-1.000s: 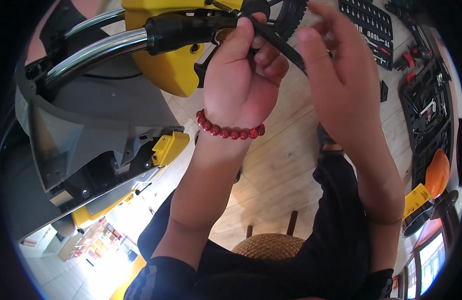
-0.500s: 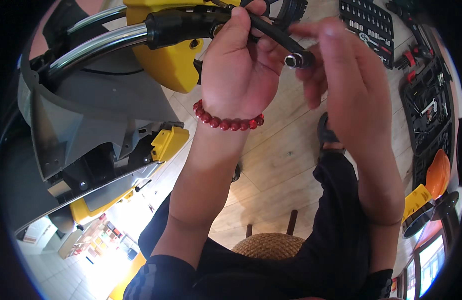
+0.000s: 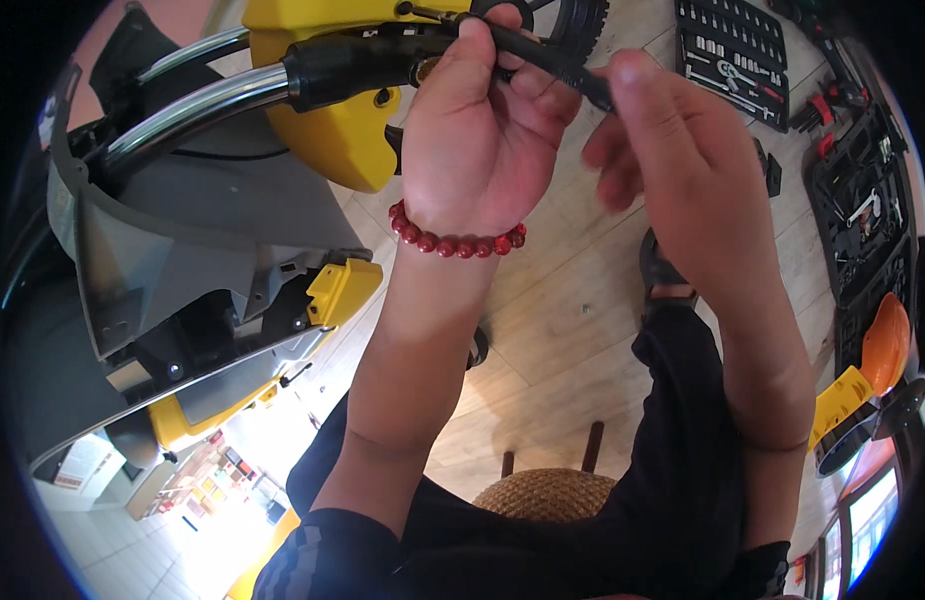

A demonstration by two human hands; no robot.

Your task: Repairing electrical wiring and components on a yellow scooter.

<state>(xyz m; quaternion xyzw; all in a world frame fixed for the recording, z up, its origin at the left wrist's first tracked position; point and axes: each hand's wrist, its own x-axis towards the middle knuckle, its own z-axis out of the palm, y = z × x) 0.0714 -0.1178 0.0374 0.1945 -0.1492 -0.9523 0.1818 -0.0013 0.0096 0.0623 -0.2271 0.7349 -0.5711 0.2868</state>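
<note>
My left hand (image 3: pixel 479 140), palm up with a red bead bracelet (image 3: pixel 457 246) at the wrist, grips a black rod-like piece (image 3: pixel 544 58). The piece slants down to the right. My right hand (image 3: pixel 687 150) closes its thumb and forefinger on the lower right end, covering the tip. Its other fingers curl below. Past the left hand, a thin dark metal rod with a small round end (image 3: pixel 422 12) sticks out. Just left of that hand are a black sleeve (image 3: pixel 367 68) with a chrome tube (image 3: pixel 207 112) and yellow body panels (image 3: pixel 337 135) of a vehicle.
A grey plastic panel (image 3: pixel 182 270) fills the left side. To the right on the floor lie an open socket set (image 3: pixel 732 60), another open tool case (image 3: pixel 862 200) and an orange helmet-like shell (image 3: pixel 885 345). A woven stool (image 3: pixel 547 493) is below me, and a black tyre (image 3: pixel 582 25) is ahead.
My right hand has come in onto the rod's end, hiding the shiny hollow metal tip that showed before. My left hand keeps its grip almost in place.
</note>
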